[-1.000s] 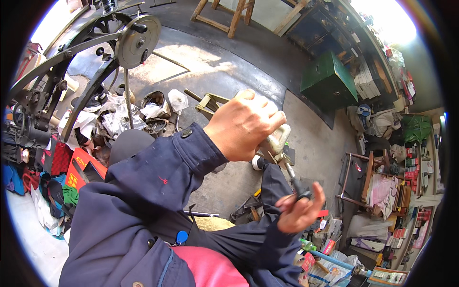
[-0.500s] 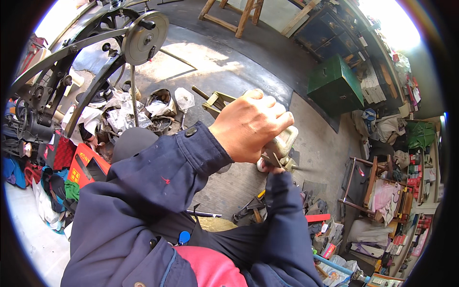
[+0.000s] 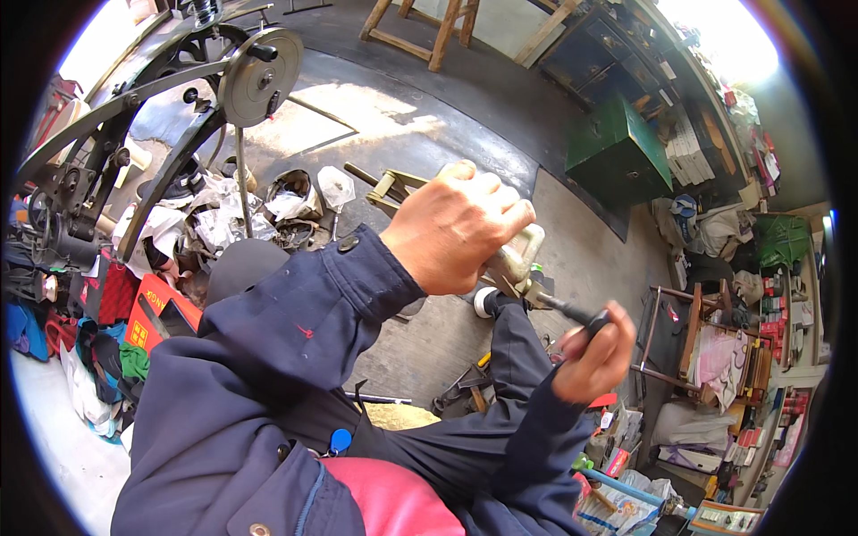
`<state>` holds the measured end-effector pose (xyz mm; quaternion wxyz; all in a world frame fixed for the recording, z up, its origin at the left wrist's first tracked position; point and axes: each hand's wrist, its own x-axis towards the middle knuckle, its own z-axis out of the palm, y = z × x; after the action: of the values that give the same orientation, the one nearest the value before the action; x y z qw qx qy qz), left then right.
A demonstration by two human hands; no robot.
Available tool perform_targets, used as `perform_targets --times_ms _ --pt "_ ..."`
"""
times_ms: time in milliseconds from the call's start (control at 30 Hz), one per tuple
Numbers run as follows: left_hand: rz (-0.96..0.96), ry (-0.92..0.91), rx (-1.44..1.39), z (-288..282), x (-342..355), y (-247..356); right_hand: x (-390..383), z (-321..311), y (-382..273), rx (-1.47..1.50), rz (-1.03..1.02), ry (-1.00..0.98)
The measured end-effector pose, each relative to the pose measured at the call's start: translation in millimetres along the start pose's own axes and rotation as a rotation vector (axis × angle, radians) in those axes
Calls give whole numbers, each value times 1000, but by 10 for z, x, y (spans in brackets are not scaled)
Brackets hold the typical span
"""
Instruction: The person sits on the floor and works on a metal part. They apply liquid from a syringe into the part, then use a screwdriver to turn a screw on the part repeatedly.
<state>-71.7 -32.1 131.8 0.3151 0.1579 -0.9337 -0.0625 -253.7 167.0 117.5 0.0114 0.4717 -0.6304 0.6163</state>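
My left hand [image 3: 451, 237], in a navy sleeve, is closed over a pale metal hand tool [image 3: 520, 255] with a looped frame and a flat bracket at its far end, held above my lap. A metal crank sticks out to the right with a black handle [image 3: 585, 317], and my right hand [image 3: 592, 357] has its fingers curled round that handle. The part of the tool under my left palm is hidden.
A black treadle machine with a handwheel [image 3: 261, 79] stands at upper left, above piled shoes, plastic and cloth. A wooden stool [image 3: 440, 36] is at the back. A green box [image 3: 617, 147], folding chairs [image 3: 688, 348] and stacked packages line the right. My dark-trousered leg [image 3: 514, 357] lies below.
My right hand has circled with the crank, passing behind the tool half a second ago, and is now out at the right, higher than at first. My left hand stays on the tool.
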Motion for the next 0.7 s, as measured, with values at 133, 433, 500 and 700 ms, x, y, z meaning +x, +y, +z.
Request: perform_targets --times_ms 133,433,500,700 --pt "-2 -3 -11 18 -10 19 980 187 773 -128 93 61" --pt "-17 5 -75 -35 -39 -36 -400 352 2434 321 1144 -449" --pt "-12 17 -70 -25 -37 -44 -1152 176 2075 244 1139 -534" --pt "-27 46 -34 6 -14 -34 -1543 -243 399 825 1096 -133"
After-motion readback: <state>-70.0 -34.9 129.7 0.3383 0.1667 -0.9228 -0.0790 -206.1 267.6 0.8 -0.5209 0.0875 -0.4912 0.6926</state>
